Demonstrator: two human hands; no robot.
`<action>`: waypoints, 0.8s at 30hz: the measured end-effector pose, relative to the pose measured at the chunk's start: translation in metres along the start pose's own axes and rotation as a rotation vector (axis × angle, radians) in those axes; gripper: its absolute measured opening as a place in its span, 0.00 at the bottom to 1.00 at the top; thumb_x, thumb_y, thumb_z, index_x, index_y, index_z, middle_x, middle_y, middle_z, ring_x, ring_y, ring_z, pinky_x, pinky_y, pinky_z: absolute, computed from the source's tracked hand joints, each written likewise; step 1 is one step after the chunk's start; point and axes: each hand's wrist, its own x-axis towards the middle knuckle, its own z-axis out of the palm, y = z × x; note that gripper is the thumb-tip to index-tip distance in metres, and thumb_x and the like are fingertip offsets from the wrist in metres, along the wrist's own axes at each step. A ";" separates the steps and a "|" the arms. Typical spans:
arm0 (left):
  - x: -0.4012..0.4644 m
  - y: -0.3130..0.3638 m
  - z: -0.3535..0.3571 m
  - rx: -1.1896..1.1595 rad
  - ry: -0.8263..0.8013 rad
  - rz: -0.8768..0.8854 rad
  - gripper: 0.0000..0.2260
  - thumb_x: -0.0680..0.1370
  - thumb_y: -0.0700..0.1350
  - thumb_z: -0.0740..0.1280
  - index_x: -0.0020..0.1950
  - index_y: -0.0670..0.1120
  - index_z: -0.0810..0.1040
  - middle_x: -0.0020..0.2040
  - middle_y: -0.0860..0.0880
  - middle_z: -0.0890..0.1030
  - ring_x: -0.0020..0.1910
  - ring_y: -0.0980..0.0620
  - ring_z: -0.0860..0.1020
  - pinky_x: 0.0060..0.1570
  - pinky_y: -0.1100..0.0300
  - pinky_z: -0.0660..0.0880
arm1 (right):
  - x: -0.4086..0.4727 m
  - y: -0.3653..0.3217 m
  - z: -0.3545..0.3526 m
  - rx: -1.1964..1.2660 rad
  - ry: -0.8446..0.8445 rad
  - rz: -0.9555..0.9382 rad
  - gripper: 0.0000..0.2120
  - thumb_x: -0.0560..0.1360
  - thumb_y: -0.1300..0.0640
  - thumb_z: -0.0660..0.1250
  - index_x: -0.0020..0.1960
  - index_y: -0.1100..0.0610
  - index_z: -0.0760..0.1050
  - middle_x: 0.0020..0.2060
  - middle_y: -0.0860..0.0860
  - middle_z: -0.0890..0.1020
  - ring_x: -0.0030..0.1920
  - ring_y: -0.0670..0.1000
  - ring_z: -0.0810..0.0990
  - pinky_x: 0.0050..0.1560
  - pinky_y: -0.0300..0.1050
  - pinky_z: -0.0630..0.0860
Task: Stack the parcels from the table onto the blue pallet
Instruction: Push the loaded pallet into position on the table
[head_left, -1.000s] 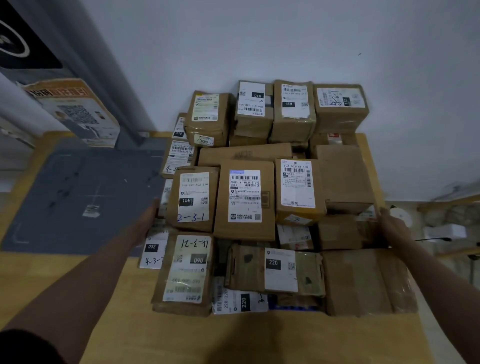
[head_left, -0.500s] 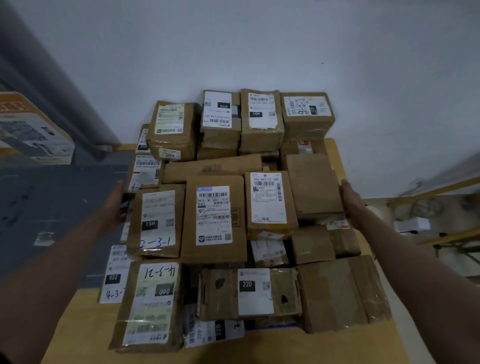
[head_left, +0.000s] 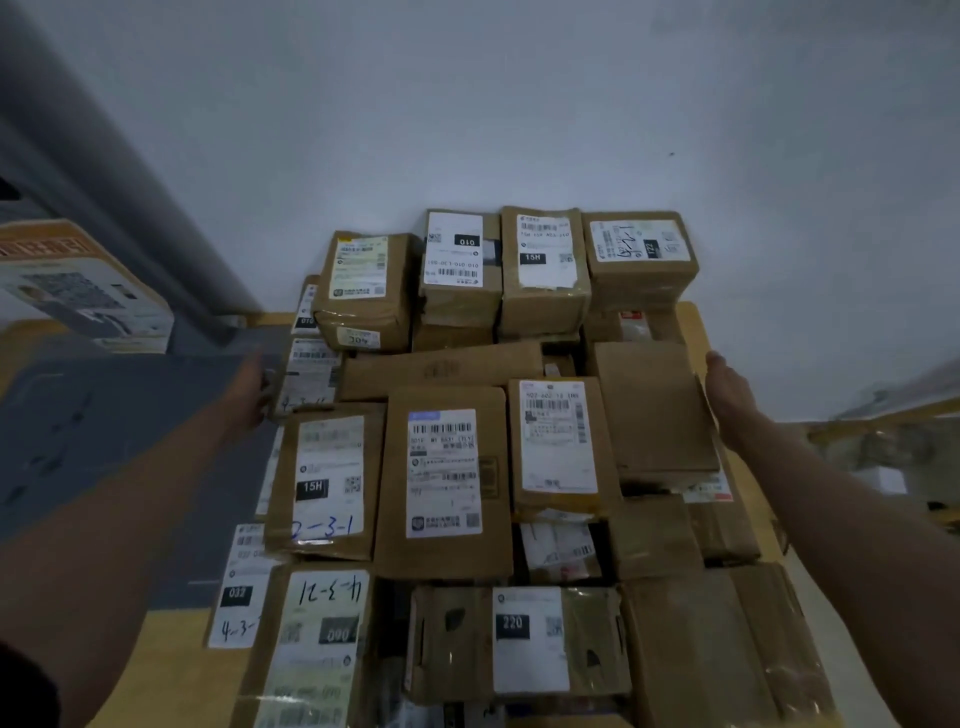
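Heap of brown cardboard parcels (head_left: 447, 478) piled several layers deep on a wooden table (head_left: 693, 325), pushed against a pale wall (head_left: 519, 104). Back row of four upright boxes, the rightmost marked "122" (head_left: 641, 257); in front of these a long plain carton (head_left: 441, 370) lying crosswise. Middle row, left to right: box labelled "15H" and handwritten "2-3-1" (head_left: 327, 480), tall box with barcode label (head_left: 444, 480), box with white label (head_left: 561, 447), unlabelled box (head_left: 657, 410). Nearest row: parcel marked "4-3-21" (head_left: 317, 644), flat parcel marked "220" (head_left: 519, 644), tape-wrapped parcel (head_left: 727, 649). Grey mat (head_left: 104, 457) covering the table to the left of the heap; printed carton (head_left: 83, 291) standing beyond it, beside a grey column (head_left: 119, 208). Left hand (head_left: 252, 387) extended along the left flank of the heap, fingers seemingly straight (motion blur hides the tips), close to or touching a side-standing labelled parcel (head_left: 306, 376). Right hand (head_left: 727, 395) with fingers straight, palm laid against the right side of the unlabelled box, nothing gripped. Both forearms bracketing the middle row. Pallet out of view.
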 end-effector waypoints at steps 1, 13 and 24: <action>0.002 0.011 0.006 -0.021 -0.002 0.005 0.34 0.78 0.71 0.48 0.59 0.44 0.75 0.53 0.42 0.77 0.50 0.47 0.80 0.52 0.53 0.72 | 0.005 -0.008 0.003 -0.009 -0.005 -0.010 0.28 0.83 0.44 0.46 0.75 0.59 0.64 0.73 0.62 0.68 0.71 0.64 0.67 0.70 0.60 0.63; 0.021 0.036 0.030 -0.040 -0.058 0.055 0.33 0.80 0.68 0.48 0.57 0.45 0.81 0.53 0.37 0.83 0.53 0.39 0.81 0.57 0.45 0.76 | 0.032 -0.021 0.018 0.103 -0.186 0.039 0.30 0.83 0.41 0.51 0.72 0.63 0.69 0.64 0.63 0.74 0.61 0.61 0.74 0.56 0.50 0.70; 0.032 0.051 0.033 -0.024 0.034 0.071 0.26 0.79 0.67 0.52 0.54 0.49 0.79 0.50 0.46 0.81 0.49 0.46 0.78 0.49 0.53 0.72 | 0.047 -0.047 0.019 0.195 -0.189 0.007 0.36 0.80 0.33 0.47 0.77 0.57 0.60 0.74 0.55 0.67 0.72 0.58 0.67 0.70 0.57 0.64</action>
